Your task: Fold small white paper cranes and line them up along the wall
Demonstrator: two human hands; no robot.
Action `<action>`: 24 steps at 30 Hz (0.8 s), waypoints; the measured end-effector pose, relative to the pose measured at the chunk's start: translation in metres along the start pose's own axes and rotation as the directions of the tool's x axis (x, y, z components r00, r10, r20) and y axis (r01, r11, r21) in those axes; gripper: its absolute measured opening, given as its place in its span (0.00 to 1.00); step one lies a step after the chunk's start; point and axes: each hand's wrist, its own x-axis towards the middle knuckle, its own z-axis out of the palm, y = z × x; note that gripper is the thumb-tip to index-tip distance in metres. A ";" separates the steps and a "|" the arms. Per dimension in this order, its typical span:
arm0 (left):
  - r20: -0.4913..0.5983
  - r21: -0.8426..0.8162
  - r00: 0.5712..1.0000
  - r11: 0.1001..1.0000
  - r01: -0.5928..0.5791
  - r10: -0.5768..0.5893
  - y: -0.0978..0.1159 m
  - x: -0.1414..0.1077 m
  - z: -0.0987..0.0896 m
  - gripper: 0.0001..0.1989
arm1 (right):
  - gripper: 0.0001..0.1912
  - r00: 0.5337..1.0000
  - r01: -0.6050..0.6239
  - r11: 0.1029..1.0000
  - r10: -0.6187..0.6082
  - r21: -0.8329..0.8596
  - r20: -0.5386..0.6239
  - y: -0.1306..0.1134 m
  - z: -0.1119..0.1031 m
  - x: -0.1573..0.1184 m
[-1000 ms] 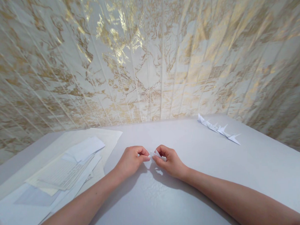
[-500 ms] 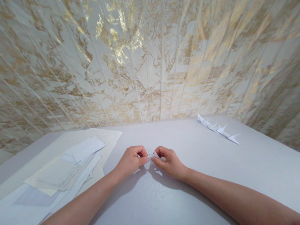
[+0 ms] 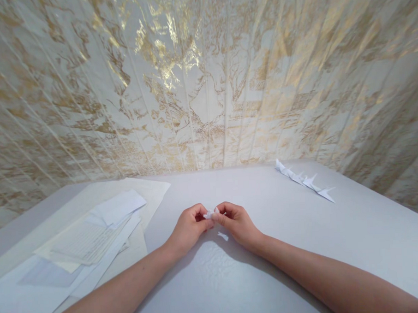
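A small piece of folded white paper [image 3: 211, 214] is pinched between my two hands above the middle of the table. My left hand [image 3: 189, 225] grips its left side with thumb and curled fingers. On the other side, my right hand [image 3: 237, 223] has it between thumb and forefinger, the thumb lying across the front. The fingertips nearly meet, and much of the paper is hidden by them. Its exact folded shape is too small to make out.
Several folded white paper cranes [image 3: 310, 183] stand in a slanting row at the back right of the white table [image 3: 270, 283]. Loose sheets and paper pieces [image 3: 91, 240], some with writing, are piled at the left. A gold-patterned curtain [image 3: 206, 83] hangs behind the table's far edge.
My hands have drawn closer together, with the right thumb now over the front of the folded paper. The paper looks more bunched between the fingers. The cranes and loose sheets have not moved.
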 end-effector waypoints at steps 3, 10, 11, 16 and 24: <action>-0.009 -0.054 0.999 0.998 0.037 -0.037 0.003 -0.002 0.001 0.11 | 0.12 0.999 0.038 0.999 -0.039 -0.013 -0.014 -0.001 0.000 0.000; -0.033 -0.246 0.996 0.966 0.075 -0.085 0.010 -0.006 0.006 0.15 | 0.10 0.997 0.019 0.999 -0.022 -0.036 -0.075 0.000 -0.001 0.002; -0.037 -0.234 0.996 0.970 0.070 -0.081 0.010 -0.006 0.007 0.14 | 0.11 0.998 0.008 1.000 -0.010 -0.029 -0.064 0.000 -0.001 0.002; -0.044 -0.146 0.998 0.988 0.041 -0.047 0.009 -0.005 0.007 0.11 | 0.12 1.000 -0.016 1.000 0.015 0.016 0.024 0.002 0.001 -0.001; -0.035 -0.246 0.997 0.967 0.064 -0.075 0.010 -0.006 0.007 0.11 | 0.13 0.999 0.022 1.000 -0.022 0.013 0.038 -0.001 0.001 -0.003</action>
